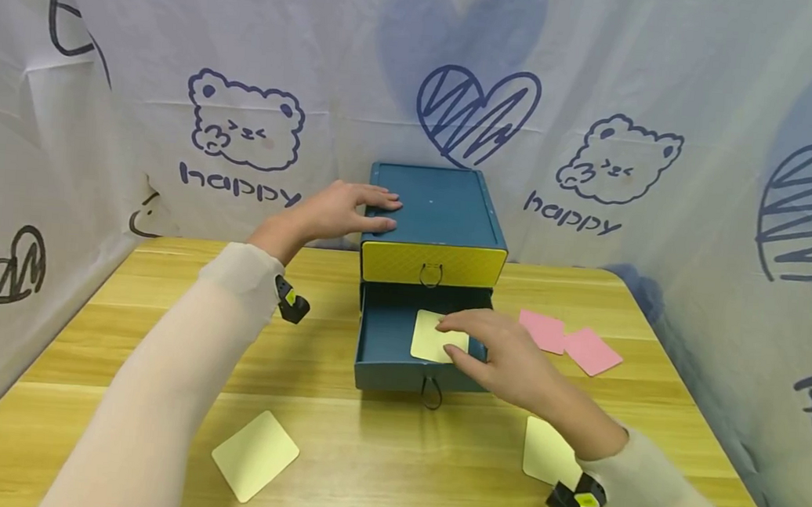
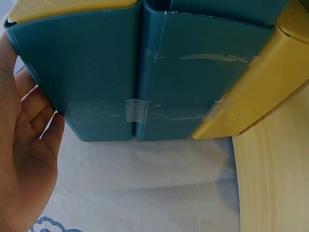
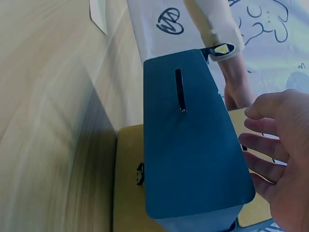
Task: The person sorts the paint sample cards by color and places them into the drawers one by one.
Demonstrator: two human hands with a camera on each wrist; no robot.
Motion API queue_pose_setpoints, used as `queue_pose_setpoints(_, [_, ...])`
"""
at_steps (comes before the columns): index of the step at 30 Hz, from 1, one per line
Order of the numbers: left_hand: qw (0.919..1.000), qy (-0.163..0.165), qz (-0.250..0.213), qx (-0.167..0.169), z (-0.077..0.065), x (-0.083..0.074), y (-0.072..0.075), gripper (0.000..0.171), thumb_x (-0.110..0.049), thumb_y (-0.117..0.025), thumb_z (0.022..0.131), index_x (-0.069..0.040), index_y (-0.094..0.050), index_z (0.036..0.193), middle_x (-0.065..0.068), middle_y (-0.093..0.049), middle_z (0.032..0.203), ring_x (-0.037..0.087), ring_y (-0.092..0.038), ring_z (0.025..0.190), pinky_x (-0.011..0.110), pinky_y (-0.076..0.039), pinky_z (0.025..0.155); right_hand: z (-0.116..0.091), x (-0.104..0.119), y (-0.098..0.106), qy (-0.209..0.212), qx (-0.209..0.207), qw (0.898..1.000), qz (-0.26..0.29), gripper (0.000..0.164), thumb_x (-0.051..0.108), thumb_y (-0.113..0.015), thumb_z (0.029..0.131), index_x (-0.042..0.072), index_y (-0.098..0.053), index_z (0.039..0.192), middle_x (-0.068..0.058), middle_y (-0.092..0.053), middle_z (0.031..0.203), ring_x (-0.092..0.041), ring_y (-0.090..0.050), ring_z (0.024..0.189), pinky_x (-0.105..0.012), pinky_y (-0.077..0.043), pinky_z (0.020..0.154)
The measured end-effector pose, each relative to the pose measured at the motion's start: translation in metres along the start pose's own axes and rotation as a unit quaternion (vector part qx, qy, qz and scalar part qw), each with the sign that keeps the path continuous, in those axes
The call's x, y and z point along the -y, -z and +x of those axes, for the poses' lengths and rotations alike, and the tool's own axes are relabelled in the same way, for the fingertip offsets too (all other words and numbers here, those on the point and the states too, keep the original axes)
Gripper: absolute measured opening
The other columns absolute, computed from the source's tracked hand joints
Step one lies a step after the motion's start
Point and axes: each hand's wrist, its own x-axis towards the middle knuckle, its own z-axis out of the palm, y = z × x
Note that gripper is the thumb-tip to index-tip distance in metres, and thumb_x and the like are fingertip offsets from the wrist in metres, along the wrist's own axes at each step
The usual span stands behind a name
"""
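Observation:
A blue drawer box [image 1: 432, 200] stands at the back of the table with a yellow upper drawer front [image 1: 405, 264] closed. Below it, a blue drawer [image 1: 386, 376] is pulled out, and a pale yellow square card [image 1: 425, 341] lies flat in it. My right hand [image 1: 512, 359] is over this drawer's right side, thumb and index finger apart above the card. On the box's left top edge rests my left hand [image 1: 341, 211], its fingers extended over the top. From the left wrist, that hand [image 2: 34, 130] shows beside the blue side wall [image 2: 82, 72].
Two pink cards [image 1: 542, 330] lie right of the box. One pale yellow card [image 1: 255, 456] is at front left, another [image 1: 549, 452] partly under my right forearm. A yellow lower section [image 3: 129, 179] with a dark loop sits beneath the pulled-out drawer. Printed cloth [image 1: 362, 70] hangs behind.

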Motion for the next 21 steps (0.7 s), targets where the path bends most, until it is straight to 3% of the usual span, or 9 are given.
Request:
queue_pose_setpoints(12, [1.0,0.0,-0.009,0.003,0.0,0.001,0.001,0.059,-0.053,-0.058,0.095,-0.023,-0.05,0.145,-0.002,-0.035,0.156,0.024,-0.026,0.144,0.049,-0.026,0.114,-0.037,-0.017,0.013,-0.08,-0.037,0.996,0.024,0.038,0.014,-0.073,0.089,0.011,-0.065,0.126,-0.002,-0.064,0.126,-0.024,-0.057,0.12,-0.049,-0.048,0.096])
queue_pose_setpoints(21, [1.0,0.001,-0.001,0.001,-0.001,0.0,0.0,0.059,-0.054,-0.057,0.095,-0.024,-0.05,0.145,-0.003,-0.035,0.155,0.023,-0.026,0.144,0.049,-0.025,0.114,-0.077,-0.031,0.022,-0.081,-0.011,0.996,0.028,0.046,0.015,-0.076,0.087,0.012,-0.062,0.131,0.002,-0.062,0.129,-0.022,-0.055,0.121,-0.048,-0.045,0.096])
